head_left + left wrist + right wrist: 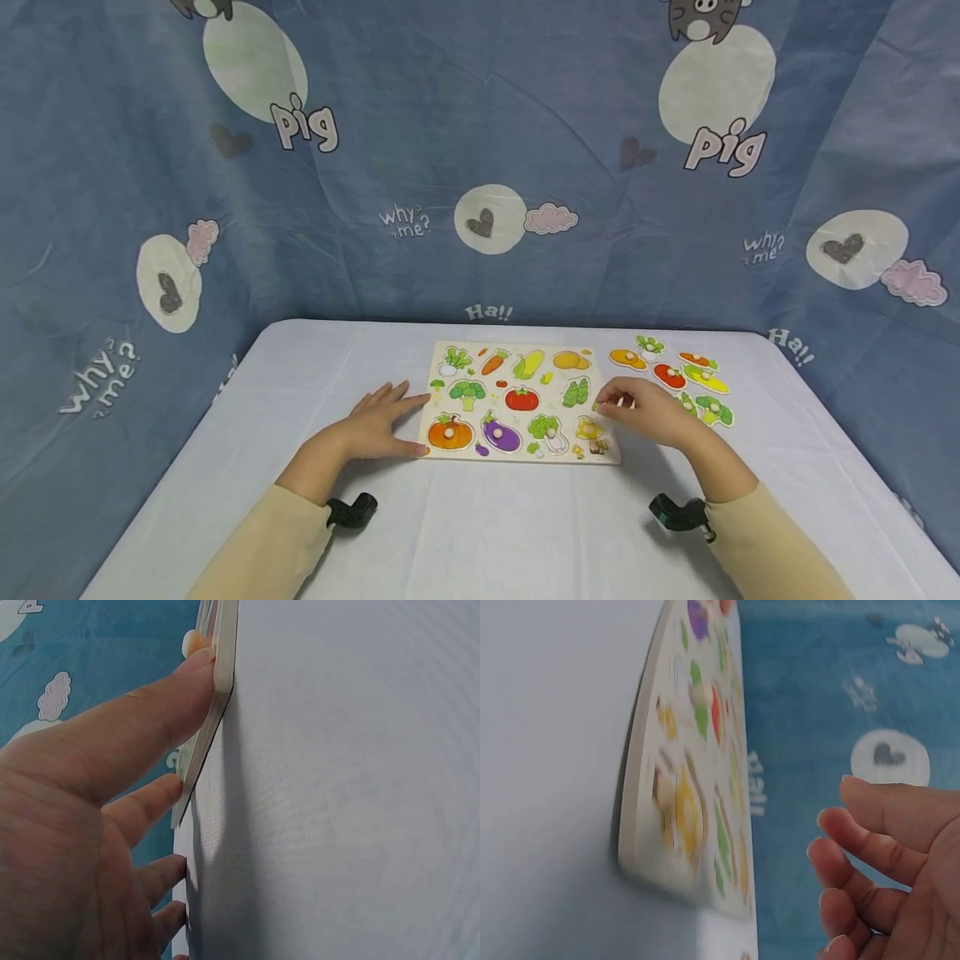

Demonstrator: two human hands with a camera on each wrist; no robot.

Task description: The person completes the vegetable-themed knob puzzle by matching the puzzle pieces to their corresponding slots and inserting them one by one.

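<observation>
A wooden vegetable puzzle board (491,406) lies on the table. My left hand (378,425) has its fingers spread at the board's left edge. In the left wrist view the thumb (161,705) touches the board's rim. My right hand (648,408) is by the board's right edge, fingers loosely bent; the right wrist view shows nothing between thumb and fingers. Knobbed pumpkin (450,433), eggplant (501,435) and bok choy (547,431) pieces sit in the bottom row. A mushroom picture (591,428) is at the lower right corner; whether a piece sits there I cannot tell.
Several loose vegetable pieces lie right of the board, among them a tomato (670,377), a corn (707,380) and a broccoli (715,412). Some are partly behind my right hand. A white cloth (495,533) covers the table; a blue printed curtain (420,275) hangs behind.
</observation>
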